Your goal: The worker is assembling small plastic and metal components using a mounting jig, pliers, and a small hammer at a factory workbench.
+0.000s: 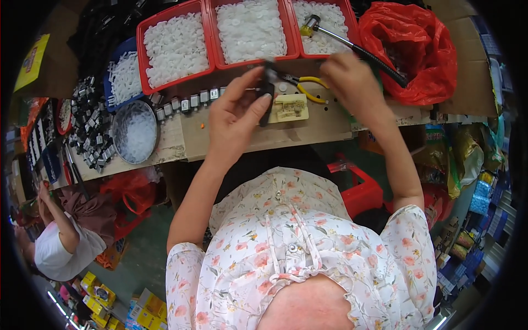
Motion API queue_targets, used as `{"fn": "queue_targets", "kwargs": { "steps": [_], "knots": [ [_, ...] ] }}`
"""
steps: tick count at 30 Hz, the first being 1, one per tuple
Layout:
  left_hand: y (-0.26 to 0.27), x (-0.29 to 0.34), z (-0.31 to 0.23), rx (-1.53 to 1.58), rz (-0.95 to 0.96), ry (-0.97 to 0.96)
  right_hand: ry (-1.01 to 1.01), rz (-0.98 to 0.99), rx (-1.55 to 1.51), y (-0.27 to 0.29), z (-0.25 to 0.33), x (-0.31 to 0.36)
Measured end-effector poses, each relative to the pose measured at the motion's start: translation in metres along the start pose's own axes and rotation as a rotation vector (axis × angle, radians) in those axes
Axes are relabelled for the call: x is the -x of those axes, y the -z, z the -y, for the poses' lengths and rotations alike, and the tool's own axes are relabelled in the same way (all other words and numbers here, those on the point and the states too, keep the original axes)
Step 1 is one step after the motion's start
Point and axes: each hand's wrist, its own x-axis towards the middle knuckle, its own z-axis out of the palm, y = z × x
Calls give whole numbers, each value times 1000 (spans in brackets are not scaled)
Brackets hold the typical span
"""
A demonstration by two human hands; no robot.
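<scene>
Hammer crosses rightmost red tray, near right hand.

The held piece is black, plier handles yellow, trays red, the blouse white with pink flowers.

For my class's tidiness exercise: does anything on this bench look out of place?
The hammer: its head lies over white pieces in the right-hand red tray, its handle slanting across the rim to the red bag. A small orange bit also lies alone on the cardboard.
</scene>
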Motion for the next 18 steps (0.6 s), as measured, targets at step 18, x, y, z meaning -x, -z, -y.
{"fn": "queue_targets", "kwargs": {
  "steps": [18],
  "knots": [
    [8,19,-9,-239,76,49,-99,-51,-163,1,47,9]
  ]
}}
